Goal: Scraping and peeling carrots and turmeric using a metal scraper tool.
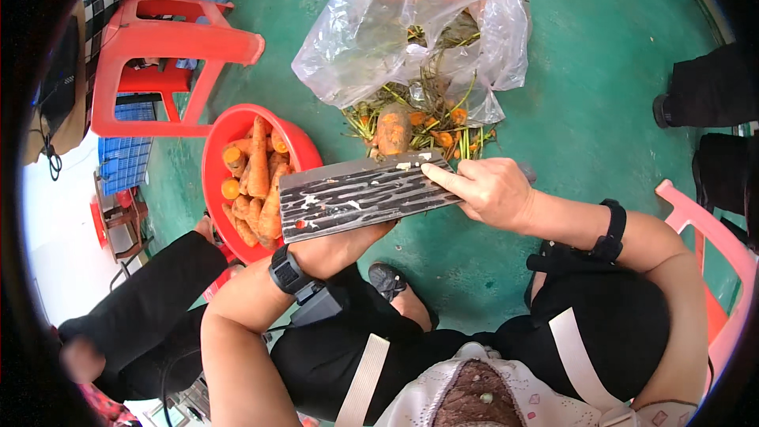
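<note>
My right hand [500, 196] is wrapped round the handle of a broad-bladed cleaver [360, 202], its index finger stretched along the blade. The blade is dark with pale streaks and bits of debris on it. Under the blade lies my left hand [336, 251]; its fingers are hidden behind the metal, so what they hold does not show. Just past the blade's far edge a thick, dirt-covered carrot [393, 131] sticks out, its lower end hidden. Around it are cut green stems [474, 141] and orange carrot tops [458, 116].
Left of the blade stands a red basin [209, 160] of carrots [258, 166]. A clear plastic bag [340, 51] with more greens lies ahead on the green floor [585, 95]. A red stool [111, 55] is at far left, a pink chair [731, 249] at right. Other people's legs [704, 87] show at both sides.
</note>
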`<move>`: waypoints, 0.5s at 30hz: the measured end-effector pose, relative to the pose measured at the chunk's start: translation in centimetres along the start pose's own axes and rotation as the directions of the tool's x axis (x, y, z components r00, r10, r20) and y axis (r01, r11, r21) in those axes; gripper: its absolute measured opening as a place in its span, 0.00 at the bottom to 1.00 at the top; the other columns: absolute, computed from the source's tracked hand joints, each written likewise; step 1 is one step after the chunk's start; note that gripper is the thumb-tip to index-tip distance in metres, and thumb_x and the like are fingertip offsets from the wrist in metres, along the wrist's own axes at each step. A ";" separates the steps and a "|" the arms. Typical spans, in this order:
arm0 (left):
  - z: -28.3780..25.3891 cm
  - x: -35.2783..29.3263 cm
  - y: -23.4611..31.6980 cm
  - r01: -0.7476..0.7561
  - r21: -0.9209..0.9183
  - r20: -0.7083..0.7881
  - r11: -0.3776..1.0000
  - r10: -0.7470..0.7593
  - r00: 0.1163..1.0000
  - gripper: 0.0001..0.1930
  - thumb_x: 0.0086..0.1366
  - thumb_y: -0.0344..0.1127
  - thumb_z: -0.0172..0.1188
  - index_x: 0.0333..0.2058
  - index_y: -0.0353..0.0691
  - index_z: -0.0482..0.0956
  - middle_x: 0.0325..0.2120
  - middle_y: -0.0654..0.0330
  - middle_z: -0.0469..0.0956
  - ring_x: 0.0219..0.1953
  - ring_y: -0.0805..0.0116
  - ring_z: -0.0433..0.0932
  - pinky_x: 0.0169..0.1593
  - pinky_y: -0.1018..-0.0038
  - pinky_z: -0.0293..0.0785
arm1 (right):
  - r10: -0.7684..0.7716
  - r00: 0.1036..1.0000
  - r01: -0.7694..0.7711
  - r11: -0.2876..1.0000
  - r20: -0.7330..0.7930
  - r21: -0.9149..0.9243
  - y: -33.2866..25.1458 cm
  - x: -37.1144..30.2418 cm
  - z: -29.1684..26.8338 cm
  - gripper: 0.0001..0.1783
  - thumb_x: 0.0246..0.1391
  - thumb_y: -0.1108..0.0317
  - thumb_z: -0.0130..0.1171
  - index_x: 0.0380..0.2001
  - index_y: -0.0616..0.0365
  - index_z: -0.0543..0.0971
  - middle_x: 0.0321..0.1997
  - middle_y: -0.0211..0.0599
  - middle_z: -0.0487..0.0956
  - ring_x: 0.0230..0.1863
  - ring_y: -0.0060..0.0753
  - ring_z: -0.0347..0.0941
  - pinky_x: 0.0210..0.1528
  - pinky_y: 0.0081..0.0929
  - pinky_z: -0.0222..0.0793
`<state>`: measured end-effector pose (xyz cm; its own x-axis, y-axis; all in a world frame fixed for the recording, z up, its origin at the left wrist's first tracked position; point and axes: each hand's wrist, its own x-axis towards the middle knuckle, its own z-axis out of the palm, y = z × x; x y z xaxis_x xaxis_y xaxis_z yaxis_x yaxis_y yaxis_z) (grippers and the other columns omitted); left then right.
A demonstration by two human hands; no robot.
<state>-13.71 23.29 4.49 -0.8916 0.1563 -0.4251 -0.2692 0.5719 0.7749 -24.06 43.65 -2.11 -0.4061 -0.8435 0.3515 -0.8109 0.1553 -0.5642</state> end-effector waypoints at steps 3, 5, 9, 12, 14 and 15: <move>-0.1 -0.3 0.5 -0.086 0.436 -0.075 0.896 0.132 0.988 0.17 0.54 0.36 0.55 0.45 0.45 0.72 0.42 0.58 0.73 0.44 0.62 0.71 0.47 0.70 0.66 | -0.031 1.000 0.031 0.997 0.002 -0.078 0.1 0.4 -0.6 0.23 0.38 0.70 0.53 0.43 0.51 0.74 0.14 0.30 0.63 0.14 0.29 0.66 0.16 0.27 0.63; 0.3 -0.1 0.4 -0.104 0.454 -0.069 0.885 0.151 0.986 0.17 0.54 0.35 0.55 0.45 0.45 0.72 0.43 0.58 0.72 0.45 0.62 0.70 0.48 0.69 0.65 | -0.045 0.999 0.044 0.993 0.002 -0.113 0.4 0.3 -0.7 0.22 0.38 0.70 0.53 0.43 0.51 0.75 0.14 0.30 0.62 0.14 0.28 0.65 0.16 0.27 0.63; 0.9 0.5 0.2 -0.058 0.339 -0.019 0.939 0.068 0.997 0.19 0.57 0.36 0.52 0.48 0.46 0.69 0.46 0.58 0.70 0.48 0.64 0.67 0.52 0.71 0.62 | -0.033 0.999 0.035 0.990 0.022 -0.136 0.9 -0.2 -1.0 0.21 0.38 0.70 0.53 0.42 0.51 0.76 0.14 0.30 0.62 0.13 0.28 0.65 0.16 0.26 0.63; 2.0 1.6 0.8 0.064 -0.279 -0.116 0.958 -0.100 0.988 0.17 0.59 0.38 0.49 0.47 0.45 0.68 0.43 0.57 0.70 0.45 0.63 0.68 0.48 0.70 0.63 | -0.040 0.999 0.041 0.982 0.008 -0.182 1.5 -0.6 -0.9 0.21 0.38 0.69 0.53 0.42 0.51 0.75 0.14 0.30 0.63 0.13 0.28 0.65 0.16 0.26 0.63; 4.3 4.3 -0.1 0.086 -0.975 -0.010 0.207 -0.425 0.905 0.15 0.61 0.41 0.45 0.43 0.41 0.68 0.38 0.57 0.71 0.38 0.63 0.70 0.39 0.71 0.68 | -0.020 1.000 0.015 0.978 -0.019 -0.206 1.6 -0.1 -0.8 0.22 0.38 0.69 0.53 0.43 0.50 0.75 0.14 0.30 0.64 0.13 0.28 0.66 0.16 0.26 0.63; 4.9 5.3 -0.3 -0.014 -0.948 0.152 -0.317 -0.494 0.856 0.15 0.62 0.42 0.44 0.41 0.39 0.69 0.36 0.57 0.72 0.34 0.63 0.71 0.35 0.71 0.70 | -0.004 1.000 -0.002 0.975 -0.029 -0.222 2.0 0.0 -0.8 0.23 0.38 0.69 0.53 0.43 0.50 0.74 0.14 0.30 0.64 0.13 0.28 0.66 0.16 0.26 0.64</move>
<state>-16.52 27.84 -0.30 -0.5749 -0.0260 -0.8178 -0.2472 -0.9473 0.2040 -26.02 44.41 -2.61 -0.4145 -0.8289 0.3756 -0.8833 0.2672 -0.3852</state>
